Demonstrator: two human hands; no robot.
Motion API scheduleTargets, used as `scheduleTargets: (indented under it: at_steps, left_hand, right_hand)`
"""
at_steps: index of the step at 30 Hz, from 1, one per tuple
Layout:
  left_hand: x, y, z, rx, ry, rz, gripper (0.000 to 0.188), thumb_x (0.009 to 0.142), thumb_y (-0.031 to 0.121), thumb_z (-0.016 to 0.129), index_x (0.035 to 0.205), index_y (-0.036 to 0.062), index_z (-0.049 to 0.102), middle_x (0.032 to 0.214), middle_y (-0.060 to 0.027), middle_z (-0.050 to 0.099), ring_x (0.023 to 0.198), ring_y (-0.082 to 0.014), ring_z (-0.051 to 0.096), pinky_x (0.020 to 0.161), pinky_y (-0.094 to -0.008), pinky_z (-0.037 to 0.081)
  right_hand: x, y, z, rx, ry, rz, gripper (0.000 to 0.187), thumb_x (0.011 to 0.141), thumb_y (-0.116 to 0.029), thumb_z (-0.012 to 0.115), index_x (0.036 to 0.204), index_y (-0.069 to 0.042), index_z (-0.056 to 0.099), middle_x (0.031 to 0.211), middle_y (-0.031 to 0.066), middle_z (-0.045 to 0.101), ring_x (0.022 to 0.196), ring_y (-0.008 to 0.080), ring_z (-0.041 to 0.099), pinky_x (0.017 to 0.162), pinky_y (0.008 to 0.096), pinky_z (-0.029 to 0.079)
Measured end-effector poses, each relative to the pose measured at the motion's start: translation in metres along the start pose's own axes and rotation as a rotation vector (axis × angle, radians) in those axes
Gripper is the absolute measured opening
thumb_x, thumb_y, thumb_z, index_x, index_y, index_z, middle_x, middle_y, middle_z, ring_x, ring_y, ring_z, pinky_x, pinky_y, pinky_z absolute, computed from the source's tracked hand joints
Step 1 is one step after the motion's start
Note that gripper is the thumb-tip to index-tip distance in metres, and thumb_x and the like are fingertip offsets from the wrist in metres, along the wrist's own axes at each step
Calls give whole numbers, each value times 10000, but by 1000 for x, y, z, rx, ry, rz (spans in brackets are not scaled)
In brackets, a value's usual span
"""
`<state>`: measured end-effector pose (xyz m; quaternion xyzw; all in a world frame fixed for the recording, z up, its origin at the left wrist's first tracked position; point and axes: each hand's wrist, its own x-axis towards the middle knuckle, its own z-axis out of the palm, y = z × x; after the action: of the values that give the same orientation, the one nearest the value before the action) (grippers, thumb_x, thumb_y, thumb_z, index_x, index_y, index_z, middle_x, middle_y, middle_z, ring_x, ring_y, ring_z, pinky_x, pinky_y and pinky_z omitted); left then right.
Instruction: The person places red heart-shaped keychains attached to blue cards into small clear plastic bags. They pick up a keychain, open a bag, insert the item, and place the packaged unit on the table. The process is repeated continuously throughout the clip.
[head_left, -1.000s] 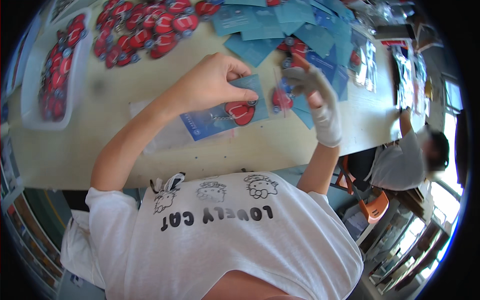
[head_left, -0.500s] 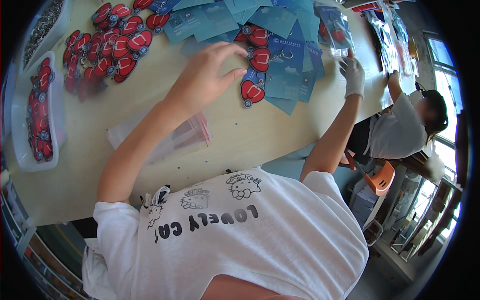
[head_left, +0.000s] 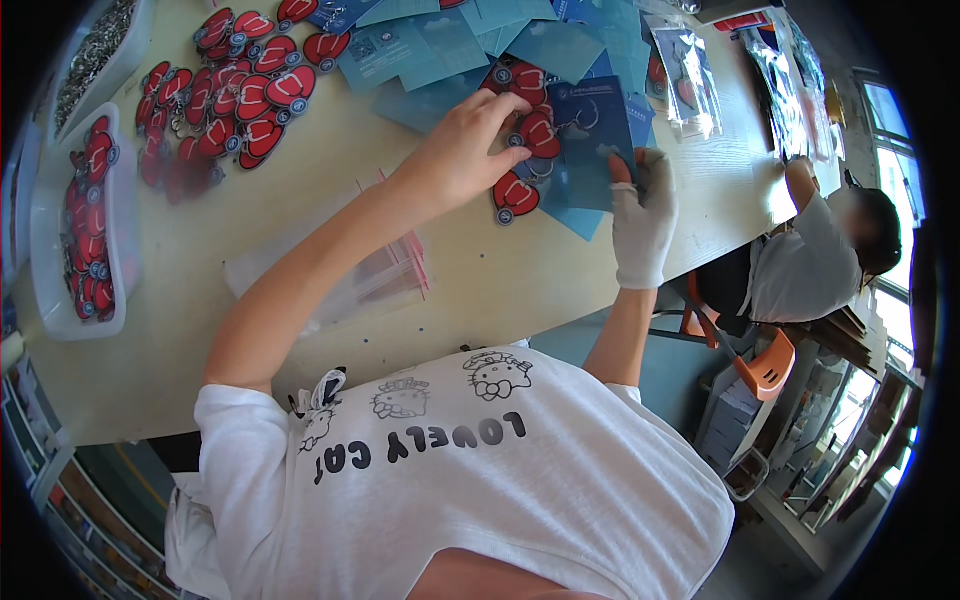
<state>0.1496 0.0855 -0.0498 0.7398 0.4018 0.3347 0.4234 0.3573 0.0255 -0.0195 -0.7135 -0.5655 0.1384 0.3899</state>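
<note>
My right hand [head_left: 645,215], in a white glove with bare fingertips, pinches a blue card [head_left: 592,135] by its lower right edge. The card is raised over other cards. My bare left hand [head_left: 462,150] is left of it, thumb and index finger apart at the edge of a red heart-shaped keychain [head_left: 540,134]. Whether the fingertips touch it I cannot tell. Another red keychain [head_left: 515,198] lies just below, and one more [head_left: 526,82] above, partly hidden. A metal ring shows against the blue card.
Red keychains [head_left: 250,95] are heaped at the upper left, beside a white bin of keychains [head_left: 122,300] and a bin of metal rings [head_left: 95,60]. Clear zip bags [head_left: 350,275] lie before me. Blue cards [head_left: 440,55] cover the back; a bagged keychain [head_left: 688,85] lies right. A co-worker [head_left: 810,265] sits rightward.
My right hand has come left from the bagged keychain and lifted a blue card. The bag is left on the table. My left hand has shifted slightly right and down, closer to the keychain.
</note>
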Motion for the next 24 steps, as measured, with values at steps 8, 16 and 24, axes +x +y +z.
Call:
scheduleTargets:
  at_steps: [8,16,24]
  left_hand:
    - [-10,16,-52,-370,105,-64,130,918,109,586,1014,42,528,937,-4,564,905,-92,566,803,-244,453]
    - [-26,45,-80,-598,39,-48,358,883,291,668,1145,61,583,943,7,598,837,-50,562,678,-204,453]
    - [-48,24,-79,-333,301,-215,219,907,267,642,961,56,627,789,74,566,684,7,492,558,-185,396]
  right_hand:
    - [5,-25,1,1003,-74,-147,364,874,-19,610,1216,-62,493,1064,58,624,968,147,603,823,299,491]
    - [-2,-51,65,1714,-764,564,378,939,-135,529,1302,-73,445,1168,70,578,1059,168,574,885,322,496]
    - [-29,-79,65,176,-23,-639,652,720,-227,790,1245,-2,477,1155,121,549,1003,268,550,868,363,456]
